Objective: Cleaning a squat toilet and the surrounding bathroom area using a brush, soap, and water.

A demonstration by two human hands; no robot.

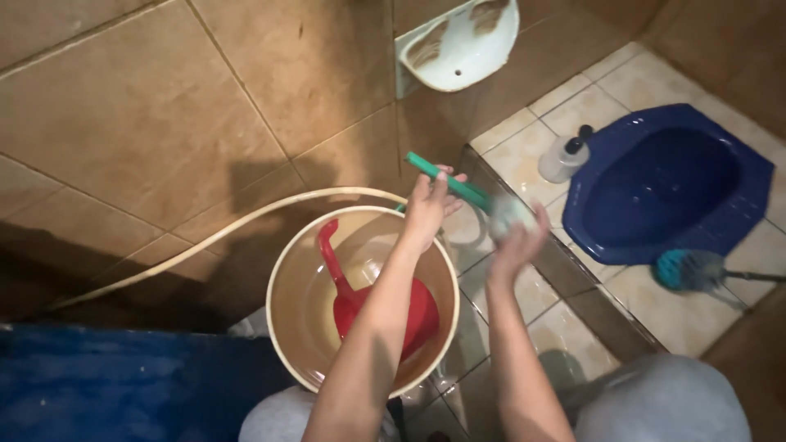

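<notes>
**A dim tiled washroom seen from above**

We looked down on a wall of large brown glazed tiles [164, 106], lit warmly from above and falling into deep shadow at the lower left. A small white ceramic soap dish [463, 41], stained brown, was fixed to that wall. The floor of pale cream square tiles [581, 106] carried a deep blue ceramic squat toilet pan [667, 184]. Just beside the pan we saw a small clear plastic bottle with a black cap [565, 155], and near its lower edge a teal-headed toilet brush [692, 270].
</notes>
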